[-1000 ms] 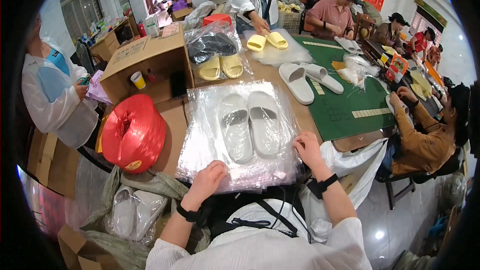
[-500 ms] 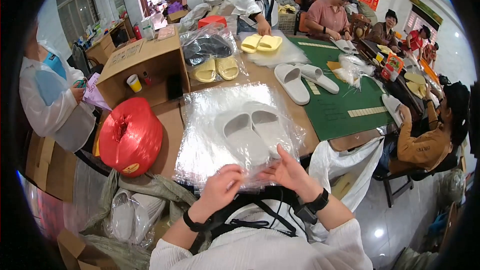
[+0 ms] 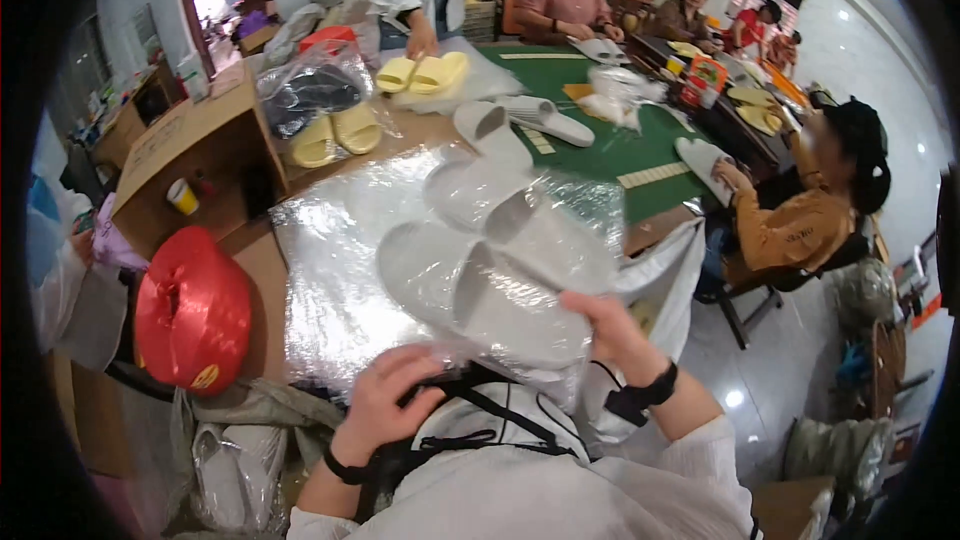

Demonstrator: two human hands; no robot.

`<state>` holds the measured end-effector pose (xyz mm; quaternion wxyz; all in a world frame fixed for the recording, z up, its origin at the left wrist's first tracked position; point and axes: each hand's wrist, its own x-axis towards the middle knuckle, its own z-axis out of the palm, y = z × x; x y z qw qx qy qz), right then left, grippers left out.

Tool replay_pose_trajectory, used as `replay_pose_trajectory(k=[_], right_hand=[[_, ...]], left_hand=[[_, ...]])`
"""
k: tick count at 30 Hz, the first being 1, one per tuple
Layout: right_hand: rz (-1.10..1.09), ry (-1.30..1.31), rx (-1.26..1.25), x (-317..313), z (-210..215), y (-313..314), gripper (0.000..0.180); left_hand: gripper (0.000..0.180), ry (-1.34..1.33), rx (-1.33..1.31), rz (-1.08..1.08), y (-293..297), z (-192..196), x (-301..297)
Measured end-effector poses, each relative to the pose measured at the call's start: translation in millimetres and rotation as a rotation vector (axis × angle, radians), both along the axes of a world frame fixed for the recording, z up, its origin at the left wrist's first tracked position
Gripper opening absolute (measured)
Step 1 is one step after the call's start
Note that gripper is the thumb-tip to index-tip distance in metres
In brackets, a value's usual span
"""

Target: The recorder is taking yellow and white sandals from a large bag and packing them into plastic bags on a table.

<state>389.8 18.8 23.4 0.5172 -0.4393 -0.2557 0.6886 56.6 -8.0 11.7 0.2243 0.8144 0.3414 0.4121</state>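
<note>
Here, a pair of pale grey slippers (image 3: pixel 490 270) sealed in a clear plastic bag (image 3: pixel 350 270) is held just above the near edge of the work table (image 3: pixel 420 130). The bag's lower right corner is gripped by the right hand (image 3: pixel 615 335), whose fingers are closed over the plastic beside the heel of the nearer slipper. The bag's lower edge is pinched by the left hand (image 3: pixel 385 400), with the fingers curled under the plastic close to the person's chest. The slippers are seen lying side by side and tilted, toes pointing up and to the right. A black band is worn on each wrist.

To the left, a red spool of plastic twine (image 3: pixel 190 310) is seen beside the table's corner, and an open cardboard box (image 3: pixel 190 160) stands behind it with a small paper cup (image 3: pixel 183 196) inside. Further back, bagged yellow slippers (image 3: pixel 335 135) and a second yellow pair (image 3: pixel 425 73) are laid on the table, near a loose white pair (image 3: pixel 520 120) on the green mat (image 3: pixel 620 140). At the right side, a seated person in an orange-brown top (image 3: pixel 800 220) is seen handling a white slipper (image 3: pixel 700 160). More bagged slippers (image 3: pixel 230 460) are piled on the floor at lower left.
</note>
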Motion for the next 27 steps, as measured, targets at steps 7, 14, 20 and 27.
replay_pose_trajectory(k=[7, 14, 20, 27], right_hand=[[-0.389, -0.443, 0.097, 150, 83, -95, 0.052], [-0.407, -0.710, -0.103, 214, 66, -145, 0.050], [-0.294, -0.774, -0.310, 235, -25, -64, 0.035], [0.334, -1.963, -0.210, 344, -180, 20, 0.016]], left_hand=[[0.057, 0.396, -0.134, 0.217, 40, -37, -10], [0.066, 0.478, -0.159, 0.195, 35, -61, -16], [0.066, 0.493, -0.173, 0.182, 37, -61, -15], [0.066, 0.482, -0.113, 0.166, 43, -58, -11]])
